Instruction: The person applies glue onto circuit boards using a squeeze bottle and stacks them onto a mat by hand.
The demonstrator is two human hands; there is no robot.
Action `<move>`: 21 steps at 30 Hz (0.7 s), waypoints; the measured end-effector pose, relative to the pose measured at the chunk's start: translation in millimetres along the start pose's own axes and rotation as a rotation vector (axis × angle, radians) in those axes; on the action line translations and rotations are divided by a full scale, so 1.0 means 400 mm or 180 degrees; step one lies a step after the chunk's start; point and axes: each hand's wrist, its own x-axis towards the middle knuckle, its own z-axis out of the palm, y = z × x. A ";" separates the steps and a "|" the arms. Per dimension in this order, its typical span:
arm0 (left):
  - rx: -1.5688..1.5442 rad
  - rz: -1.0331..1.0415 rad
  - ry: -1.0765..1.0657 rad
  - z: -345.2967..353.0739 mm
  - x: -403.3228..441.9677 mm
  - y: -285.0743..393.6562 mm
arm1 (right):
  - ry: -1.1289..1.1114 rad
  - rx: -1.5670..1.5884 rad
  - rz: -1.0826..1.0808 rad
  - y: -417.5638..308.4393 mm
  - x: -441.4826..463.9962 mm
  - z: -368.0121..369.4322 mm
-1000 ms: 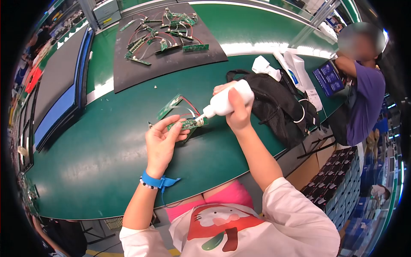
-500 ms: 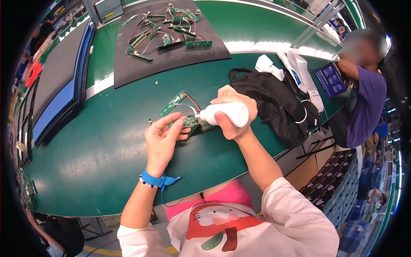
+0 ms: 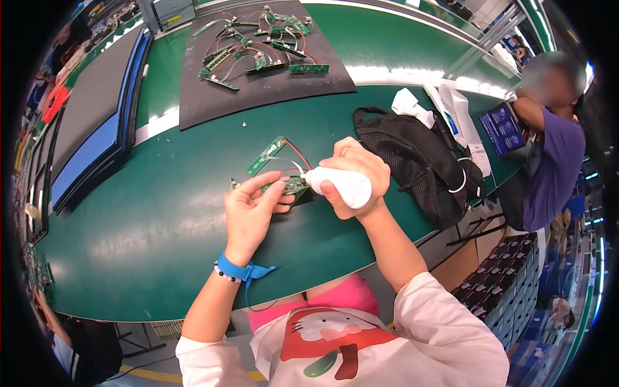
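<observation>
My left hand (image 3: 250, 209), with a blue strap and a beaded bracelet at the wrist, pinches a green circuit board (image 3: 293, 183) just above the table. Thin red and white wires join it to a second green board (image 3: 267, 155) behind it. My right hand (image 3: 361, 171) is wrapped round a white squeeze bottle (image 3: 346, 186), tilted with its nozzle end pointing left at the right end of the held board. The nozzle's tip and the spot it meets are hidden.
Several wired boards lie on a black mat (image 3: 213, 109) at the back of the green table (image 3: 148, 258). Padded panels (image 3: 97, 116) stand at left. A black backpack (image 3: 412, 155) lies right of my hands. Beyond it are papers, a blue box (image 3: 501, 131) and a seated person (image 3: 558, 161).
Since a second ago the bottle has swung from pointing down-left to a flatter pose, its base now lower and nearer me. My left hand still holds the board, and the view has shifted slightly.
</observation>
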 end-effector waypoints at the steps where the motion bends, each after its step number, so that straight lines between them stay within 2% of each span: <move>1: 0.0068 0.0014 -0.0022 -0.001 -0.001 0.000 | -0.0005 -0.0014 -0.0005 0.000 -0.002 0.001; 7: -0.0042 -0.0031 0.0035 0.001 0.000 0.003 | -0.0164 -0.0247 -0.0241 0.000 0.010 -0.004; 10: 0.0096 -0.0010 0.0021 -0.001 -0.004 0.001 | 0.0082 0.0057 0.0034 -0.002 0.007 -0.016; 12: 0.0168 0.0026 0.0053 -0.005 -0.002 0.004 | 0.0457 0.0395 0.0496 0.004 -0.003 -0.032; 14: 0.0065 0.0113 0.0130 -0.008 0.000 0.009 | 0.1455 0.1143 0.1081 0.032 -0.030 -0.027; 16: -0.0031 0.0030 0.0261 -0.012 0.007 0.036 | 0.2353 0.2076 0.2172 0.037 -0.024 -0.035; 18: 0.0148 0.0202 0.0176 -0.022 0.033 0.085 | 0.2475 0.2264 0.2450 0.062 -0.025 -0.048; 21: 0.0640 0.0508 0.0161 -0.021 0.105 0.209 | 0.2404 0.1950 0.2785 0.063 -0.031 -0.032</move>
